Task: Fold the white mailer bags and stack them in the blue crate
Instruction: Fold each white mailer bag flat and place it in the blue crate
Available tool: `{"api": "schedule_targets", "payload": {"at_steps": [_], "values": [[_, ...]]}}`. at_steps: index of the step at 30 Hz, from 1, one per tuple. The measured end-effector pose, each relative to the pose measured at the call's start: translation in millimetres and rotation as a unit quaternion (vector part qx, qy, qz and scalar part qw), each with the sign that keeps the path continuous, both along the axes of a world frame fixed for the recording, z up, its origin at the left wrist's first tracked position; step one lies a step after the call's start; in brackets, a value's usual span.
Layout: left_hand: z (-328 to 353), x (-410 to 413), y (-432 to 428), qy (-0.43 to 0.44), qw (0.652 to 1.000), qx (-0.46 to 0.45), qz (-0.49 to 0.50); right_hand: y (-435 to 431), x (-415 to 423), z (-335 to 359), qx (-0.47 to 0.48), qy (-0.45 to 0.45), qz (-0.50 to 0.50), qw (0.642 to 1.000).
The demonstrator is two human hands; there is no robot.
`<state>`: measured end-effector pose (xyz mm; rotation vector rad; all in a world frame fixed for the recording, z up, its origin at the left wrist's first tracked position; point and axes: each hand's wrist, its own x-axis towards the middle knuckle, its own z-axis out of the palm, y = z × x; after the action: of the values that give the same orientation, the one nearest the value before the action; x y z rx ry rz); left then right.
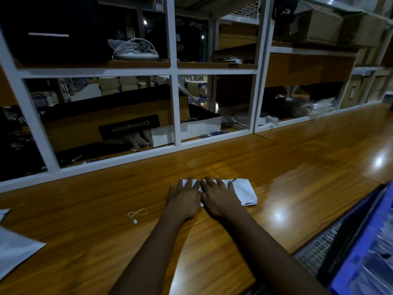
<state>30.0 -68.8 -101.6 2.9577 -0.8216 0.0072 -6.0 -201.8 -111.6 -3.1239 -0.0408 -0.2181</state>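
Your two bare forearms are reaching forward over the wooden table [212,162], and both hands are lying palm-down on the white mailer bag [244,191]. Your left hand [184,198] is pressing flat on the bag's left part, fingers spread; your right hand [218,198] is resting just beside it, touching it at the thumb side, fingers stretched out over the bag's middle. Neither grip is clenching anything — both are lying released and flat against the bag. That bag is sitting flat on the table, its right end showing bare beyond your right hand, with a slightly crumpled near corner.

Left of the bag and nearer you, a thin white cord [137,214] is looping on the table. Further left of the bag, at the table's edge, more white bags [17,250] are lying flat. Right of the bag, off the table's corner, the blue crate [361,252] is showing blurred. Beyond the bag, a white-framed shelf unit [174,71] is holding cardboard boxes.
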Motion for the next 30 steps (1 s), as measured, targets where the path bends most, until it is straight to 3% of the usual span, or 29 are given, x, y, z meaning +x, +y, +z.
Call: {"api": "schedule_targets", "payload": {"at_steps": [13, 20, 24, 30], "values": [[5.3, 3.4, -0.2, 0.047, 0.998, 0.016, 0.027, -17.9, -2.2, -5.3, 0.000, 0.023, -0.025, 0.999], [10.8, -14.4, -32.6, -0.125, 0.991, -0.045, -0.008, -45.4, -26.6, 7.8, 0.051, -0.043, -0.114, 0.991], [4.0, -19.1, -56.6, -0.052, 0.996, -0.024, -0.065, -47.7, -31.3, -5.3, 0.035, 0.018, -0.125, 0.991], [2.1, -4.9, -51.9, 0.022, 0.998, 0.013, -0.053, -46.8, -25.4, 4.0, 0.066, 0.041, -0.137, 0.988]]}}
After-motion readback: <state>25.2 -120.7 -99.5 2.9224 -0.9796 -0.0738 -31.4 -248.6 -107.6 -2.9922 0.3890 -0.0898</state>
